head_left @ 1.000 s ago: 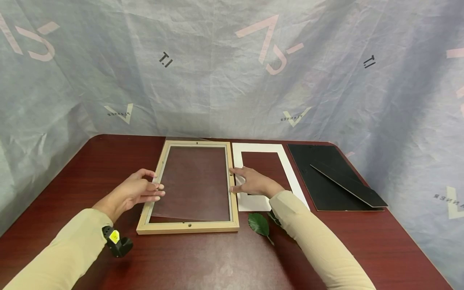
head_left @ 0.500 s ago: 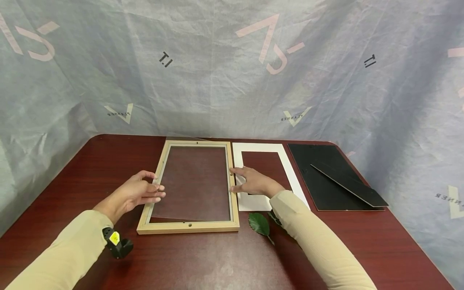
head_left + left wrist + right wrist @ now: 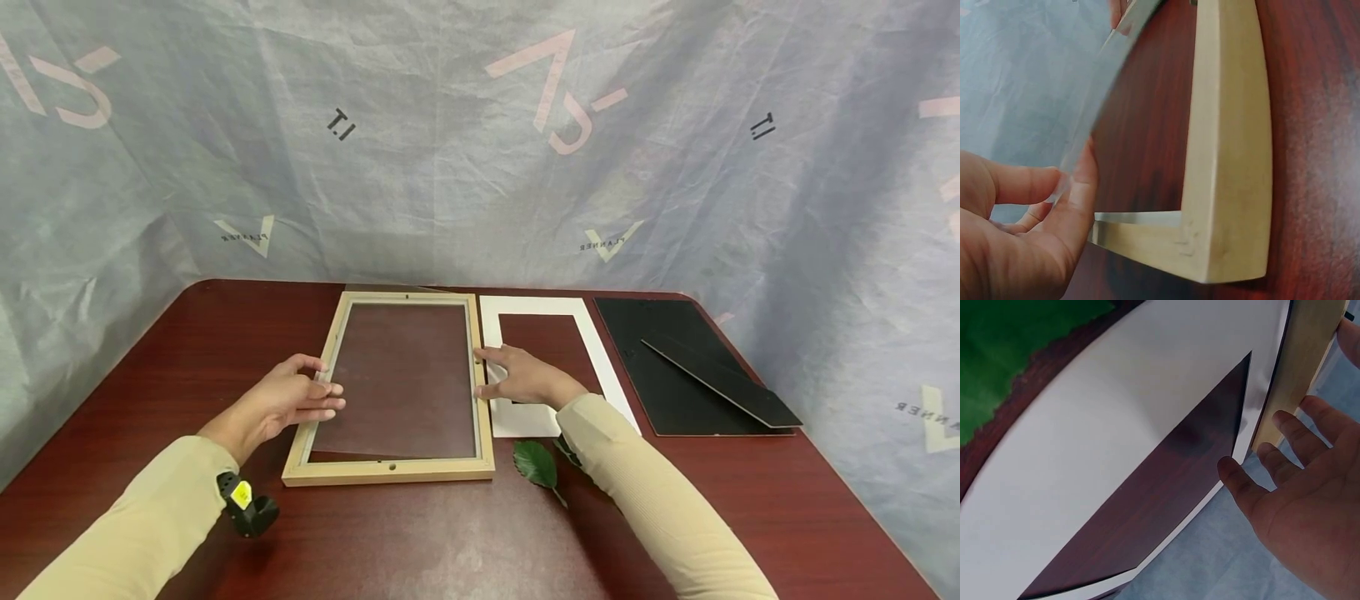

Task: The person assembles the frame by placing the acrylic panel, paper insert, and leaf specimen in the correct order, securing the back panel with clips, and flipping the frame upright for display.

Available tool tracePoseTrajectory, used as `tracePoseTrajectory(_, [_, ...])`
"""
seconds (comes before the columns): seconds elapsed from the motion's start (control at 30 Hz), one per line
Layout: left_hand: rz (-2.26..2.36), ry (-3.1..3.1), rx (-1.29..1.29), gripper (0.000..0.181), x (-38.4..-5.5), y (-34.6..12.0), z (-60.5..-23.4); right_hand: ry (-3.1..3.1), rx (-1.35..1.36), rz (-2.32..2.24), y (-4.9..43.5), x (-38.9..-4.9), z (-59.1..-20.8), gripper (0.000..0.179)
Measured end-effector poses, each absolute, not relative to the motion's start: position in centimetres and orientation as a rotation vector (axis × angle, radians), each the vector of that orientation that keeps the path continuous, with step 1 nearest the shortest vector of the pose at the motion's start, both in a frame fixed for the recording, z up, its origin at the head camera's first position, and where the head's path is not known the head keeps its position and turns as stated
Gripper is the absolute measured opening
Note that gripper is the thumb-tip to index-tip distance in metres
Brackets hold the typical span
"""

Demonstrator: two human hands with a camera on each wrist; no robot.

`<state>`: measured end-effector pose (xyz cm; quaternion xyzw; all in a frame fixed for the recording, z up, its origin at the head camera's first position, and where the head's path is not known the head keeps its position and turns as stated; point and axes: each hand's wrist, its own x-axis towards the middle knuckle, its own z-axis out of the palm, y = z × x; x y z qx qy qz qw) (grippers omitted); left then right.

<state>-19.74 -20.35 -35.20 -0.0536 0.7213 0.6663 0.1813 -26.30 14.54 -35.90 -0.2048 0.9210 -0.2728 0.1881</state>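
A pale wooden picture frame (image 3: 390, 472) lies flat on the dark red table, its recessed side up. Over its opening is a clear sheet (image 3: 408, 375), slightly askew, with a corner past the frame's far edge. At the left side my left hand (image 3: 288, 396) pinches the sheet's edge between thumb and fingers; the left wrist view shows this clear sheet (image 3: 1100, 87) tilted above the frame. My right hand (image 3: 528, 379) reaches over the white mat, its straight, spread fingertips at the frame's right side. Whether they also touch the sheet is hard to tell.
Right of the frame lies a white mat (image 3: 525, 423) with a rectangular cutout. Beyond it is a black backing board (image 3: 637, 367) with a raised flap (image 3: 723, 383). Green leaves (image 3: 536, 463) lie in front of the mat. A grey printed curtain (image 3: 450, 167) hangs behind the table.
My left hand has shifted very slightly to the right along with its sleeve. The right hand, the frame and the other things look the same.
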Motion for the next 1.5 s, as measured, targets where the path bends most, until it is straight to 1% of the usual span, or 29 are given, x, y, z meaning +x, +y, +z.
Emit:
tracePoseTrajectory(0.2, [1.87,2.049,-0.146,0.039,-19.7,-20.5,-35.2,2.592,-0.574,-0.769,14.5,-26.3,-35.9,0.074])
tracePoseTrajectory(0.47, [1.878,2.024,-0.152,0.035,-19.6,-20.4,-35.4,2.593,-0.573,-0.762,14.4,-26.2,-35.8,0.075])
tracePoseTrajectory(0.83, [1.825,2.039,-0.154,0.042,-19.6,-20.5,-35.2,2.588,-0.575,-0.758,14.5,-26.4,-36.0,0.075])
tracePoseTrajectory(1.2, [1.807,2.065,-0.134,0.036,-19.8,-20.3,-35.4,2.594,-0.58,-0.748,14.6,-26.4,-36.0,0.075])
tracePoseTrajectory(1.37, [1.662,2.215,-0.156,0.037,-20.0,-19.7,-35.0,2.591,-0.577,-0.741,14.6,-26.6,-36.2,0.075])
tracePoseTrajectory(1.5, [1.289,2.549,-0.095,0.035,-20.1,-19.1,-34.5,2.591,-0.571,-0.741,14.6,-26.6,-36.2,0.076])
